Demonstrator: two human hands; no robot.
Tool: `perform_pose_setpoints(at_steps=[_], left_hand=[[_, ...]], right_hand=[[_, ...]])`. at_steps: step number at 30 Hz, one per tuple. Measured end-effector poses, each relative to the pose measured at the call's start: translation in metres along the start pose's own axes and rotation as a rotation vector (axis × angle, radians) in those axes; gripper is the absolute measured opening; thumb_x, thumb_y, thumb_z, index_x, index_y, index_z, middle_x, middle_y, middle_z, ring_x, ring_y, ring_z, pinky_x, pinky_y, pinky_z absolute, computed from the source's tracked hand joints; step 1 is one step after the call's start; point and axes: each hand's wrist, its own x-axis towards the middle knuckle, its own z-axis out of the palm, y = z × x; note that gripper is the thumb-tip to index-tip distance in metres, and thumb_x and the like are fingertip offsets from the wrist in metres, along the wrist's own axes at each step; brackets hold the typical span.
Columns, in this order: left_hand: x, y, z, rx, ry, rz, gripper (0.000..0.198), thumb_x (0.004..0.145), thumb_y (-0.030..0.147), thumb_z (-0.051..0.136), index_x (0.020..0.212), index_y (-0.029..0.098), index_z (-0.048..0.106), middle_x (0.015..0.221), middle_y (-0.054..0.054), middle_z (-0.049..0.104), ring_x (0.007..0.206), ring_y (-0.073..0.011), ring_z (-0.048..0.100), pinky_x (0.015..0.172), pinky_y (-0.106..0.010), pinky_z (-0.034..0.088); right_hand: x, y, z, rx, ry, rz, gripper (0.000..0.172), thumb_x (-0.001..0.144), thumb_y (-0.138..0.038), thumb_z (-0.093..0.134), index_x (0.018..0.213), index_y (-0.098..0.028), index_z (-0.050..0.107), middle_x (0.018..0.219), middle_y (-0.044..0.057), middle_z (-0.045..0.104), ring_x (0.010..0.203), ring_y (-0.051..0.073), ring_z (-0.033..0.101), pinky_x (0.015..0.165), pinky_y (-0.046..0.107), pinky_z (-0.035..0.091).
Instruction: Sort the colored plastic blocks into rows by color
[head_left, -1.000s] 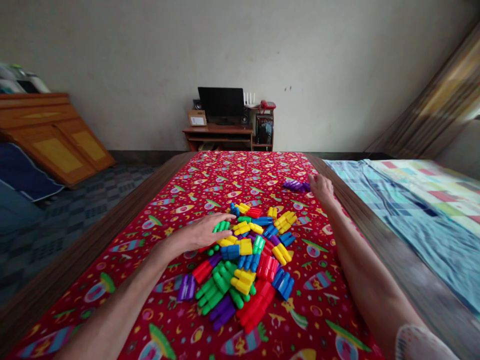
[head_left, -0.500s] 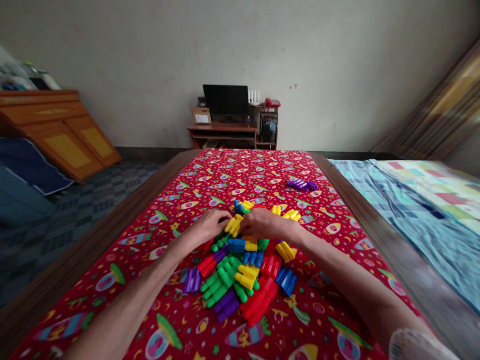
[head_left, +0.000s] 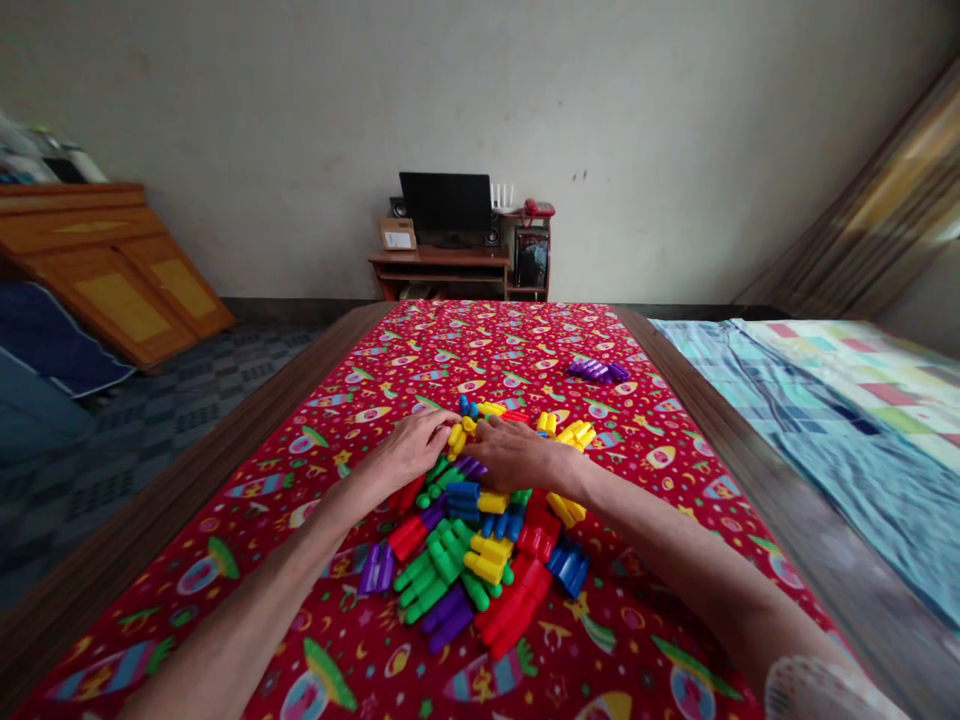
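A heap of coloured plastic blocks, red, green, yellow, blue and purple, lies on the red patterned cloth in the middle of the table. My left hand and my right hand meet over the far side of the heap. Both have their fingers curled around a yellow block held between them. A separate purple block cluster lies alone farther back on the right.
The table's wooden edge runs down both sides of the cloth. A bed with a checked blanket is on the right, a wooden cabinet on the left, and a desk with a monitor by the far wall.
My right hand came back from beside the purple cluster at the far right to the heap, and both hands closed on a yellow block and drew slightly nearer.
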Motion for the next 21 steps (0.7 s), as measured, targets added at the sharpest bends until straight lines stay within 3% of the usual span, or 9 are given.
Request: perform_pose_setpoints(at_steps=[3, 5, 10, 13, 16, 18, 21], left_hand=[[0.001, 0.007, -0.002, -0.018, 0.03, 0.037, 0.033, 0.088, 0.026, 0.039, 0.102, 0.019, 0.068, 0.106, -0.01, 0.071, 0.101, -0.0226, 0.065, 0.094, -0.038, 0.051], [0.002, 0.011, -0.004, -0.032, 0.049, 0.039, 0.033, 0.088, 0.025, 0.039, 0.101, 0.018, 0.069, 0.106, -0.011, 0.071, 0.101, -0.0233, 0.065, 0.094, -0.038, 0.05], [0.0, 0.019, -0.008, -0.253, 0.062, -0.053, 0.038, 0.092, 0.037, 0.04, 0.114, 0.017, 0.064, 0.117, -0.011, 0.069, 0.108, -0.025, 0.064, 0.097, -0.038, 0.05], [-0.003, 0.028, -0.012, -0.549, 0.114, -0.161, 0.054, 0.095, 0.054, 0.036, 0.132, 0.018, 0.053, 0.127, -0.012, 0.064, 0.117, -0.0257, 0.06, 0.099, -0.038, 0.05], [-0.006, 0.038, -0.013, -0.871, 0.09, -0.193, 0.067, 0.093, 0.067, 0.029, 0.143, 0.023, 0.039, 0.129, -0.012, 0.062, 0.111, -0.0236, 0.064, 0.092, -0.038, 0.054], [-0.006, 0.041, -0.008, -0.968, 0.064, -0.162, 0.07, 0.089, 0.068, 0.042, 0.146, 0.026, 0.034, 0.133, -0.011, 0.059, 0.109, -0.0226, 0.065, 0.092, -0.038, 0.055], [-0.002, 0.036, 0.005, -0.902, 0.076, -0.124, 0.08, 0.079, 0.052, 0.067, 0.146, 0.025, 0.033, 0.139, -0.011, 0.054, 0.116, -0.0242, 0.062, 0.096, -0.036, 0.053]], right_hand=[[0.007, 0.001, -0.002, -0.014, -0.081, -0.006, 0.034, 0.086, -0.027, 0.062, 0.117, -0.014, 0.064, 0.118, 0.018, 0.06, 0.111, 0.03, 0.056, 0.085, 0.04, 0.052], [0.011, 0.005, 0.0, 0.006, -0.062, -0.039, 0.036, 0.085, -0.03, 0.064, 0.117, -0.013, 0.063, 0.117, 0.017, 0.061, 0.11, 0.029, 0.056, 0.087, 0.039, 0.051], [0.009, 0.024, 0.0, 0.246, 0.166, -0.106, 0.051, 0.08, -0.038, 0.072, 0.121, -0.011, 0.059, 0.111, 0.016, 0.063, 0.099, 0.024, 0.061, 0.084, 0.035, 0.049], [0.007, 0.03, -0.006, 0.459, 0.33, -0.05, 0.045, 0.081, -0.04, 0.071, 0.118, -0.015, 0.061, 0.108, 0.012, 0.064, 0.094, 0.021, 0.061, 0.081, 0.032, 0.047], [0.01, 0.033, -0.007, 0.718, 0.459, 0.073, 0.042, 0.08, -0.044, 0.071, 0.11, -0.015, 0.063, 0.101, 0.007, 0.066, 0.089, 0.018, 0.061, 0.079, 0.03, 0.047], [0.014, 0.034, -0.004, 0.942, 0.485, 0.127, 0.046, 0.076, -0.049, 0.072, 0.104, -0.013, 0.062, 0.093, 0.005, 0.066, 0.084, 0.018, 0.062, 0.077, 0.03, 0.048], [0.02, 0.033, 0.001, 1.292, 0.494, 0.076, 0.049, 0.072, -0.054, 0.073, 0.099, -0.014, 0.06, 0.091, 0.005, 0.067, 0.086, 0.019, 0.064, 0.077, 0.031, 0.05]])
